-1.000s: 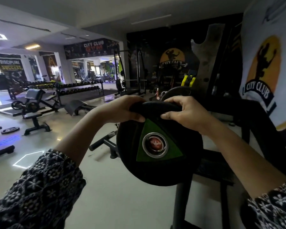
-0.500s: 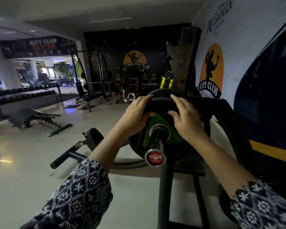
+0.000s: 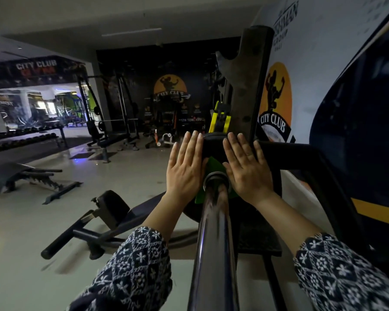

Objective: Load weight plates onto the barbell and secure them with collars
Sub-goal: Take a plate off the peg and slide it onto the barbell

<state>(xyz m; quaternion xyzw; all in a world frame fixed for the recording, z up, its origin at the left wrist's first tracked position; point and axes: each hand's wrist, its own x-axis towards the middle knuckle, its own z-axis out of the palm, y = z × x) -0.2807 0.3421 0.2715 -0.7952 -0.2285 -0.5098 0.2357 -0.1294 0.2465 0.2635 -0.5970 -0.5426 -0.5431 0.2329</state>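
Left hand [image 3: 184, 173] and right hand [image 3: 245, 173] press flat, straight-fingered, on the weight plate [image 3: 213, 143], barbell [image 3: 213, 232] between them.

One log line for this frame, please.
left hand: flat on weight plate | right hand: likewise | weight plate: on barbell sleeve | collar: none visible

Dim gym interior. A pale glossy floor [image 3: 43, 221] reflects scattered light. Right: white wall [image 3: 323, 41] bearing a round orange "City Club" emblem [image 3: 275, 97]. Rear: black wall [image 3: 139, 63] with a similar emblem, fronted by dark rack frames [image 3: 124, 104]. Left: dumbbell rack [image 3: 20, 138], a low bench [image 3: 16, 173], and a brightly lit area [image 3: 38, 104] beyond.
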